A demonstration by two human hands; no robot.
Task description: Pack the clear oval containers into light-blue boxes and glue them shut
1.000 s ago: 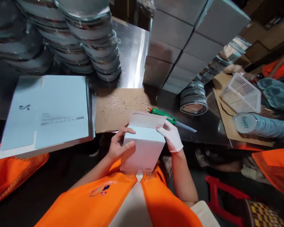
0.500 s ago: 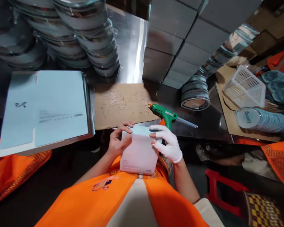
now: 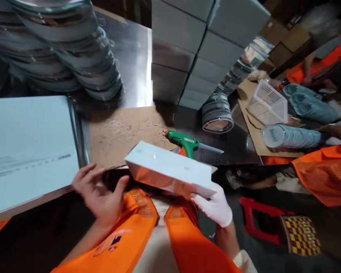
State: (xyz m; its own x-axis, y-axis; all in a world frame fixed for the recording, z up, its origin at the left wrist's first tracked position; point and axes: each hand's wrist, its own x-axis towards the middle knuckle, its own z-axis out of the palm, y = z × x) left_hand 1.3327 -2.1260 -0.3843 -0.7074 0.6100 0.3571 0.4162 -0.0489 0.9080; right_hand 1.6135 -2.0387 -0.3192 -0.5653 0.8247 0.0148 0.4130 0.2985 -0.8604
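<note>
one gloved right hand point(image 3: 216, 206) grips a white box point(image 3: 170, 168) from beneath; bare left hand point(image 3: 98, 193), fingers spread and empty, at nine o'clock.

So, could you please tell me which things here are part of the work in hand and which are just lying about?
In hand:
white box, held from below by the gloved right hand
left hand, open beside the box
flat box sheets

Lying about:
green glue gun
white basket
stacked grey boxes
</note>
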